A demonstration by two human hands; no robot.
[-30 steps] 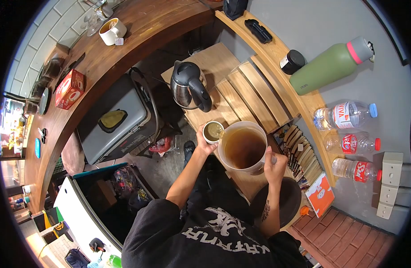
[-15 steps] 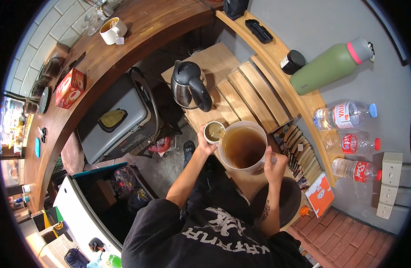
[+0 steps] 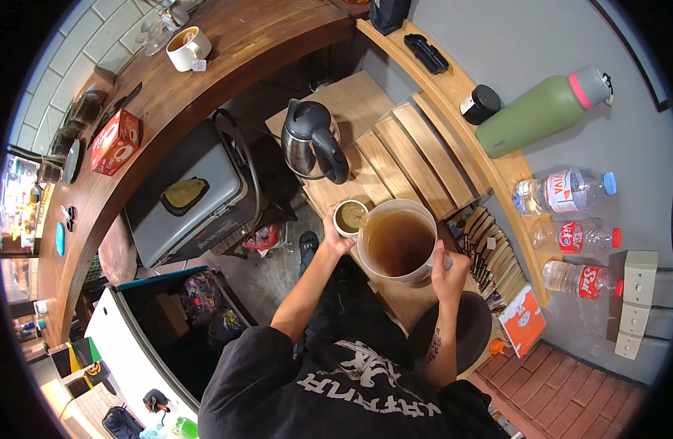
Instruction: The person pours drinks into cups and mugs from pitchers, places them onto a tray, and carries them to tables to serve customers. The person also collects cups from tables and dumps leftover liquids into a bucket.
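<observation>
My left hand (image 3: pixel 336 233) is closed around a small white cup (image 3: pixel 341 227) with yellowish-green liquid in it. My right hand (image 3: pixel 450 272) grips the handle of a large translucent pitcher (image 3: pixel 364 256), which holds brown, tea-like liquid. The pitcher's lip meets the cup's rim, and a little liquid seems to run between them; how far the pitcher tilts I cannot tell. Beyond both hands, an electric kettle (image 3: pixel 301 135) with a black lid and handle stands on the slatted wooden surface (image 3: pixel 366 183).
On the right ledge are a green bottle (image 3: pixel 534 117), a black-lidded jar (image 3: pixel 480 104) and several plastic water bottles (image 3: pixel 570 192). A curved wooden counter (image 3: pixel 241 69) at left carries a mug (image 3: pixel 188 53) and a red box (image 3: pixel 117 143). Below it stands a grey cooler (image 3: pixel 183 157).
The camera view has shifted very slightly. Both hands, the cup and the pitcher stay in nearly the same places.
</observation>
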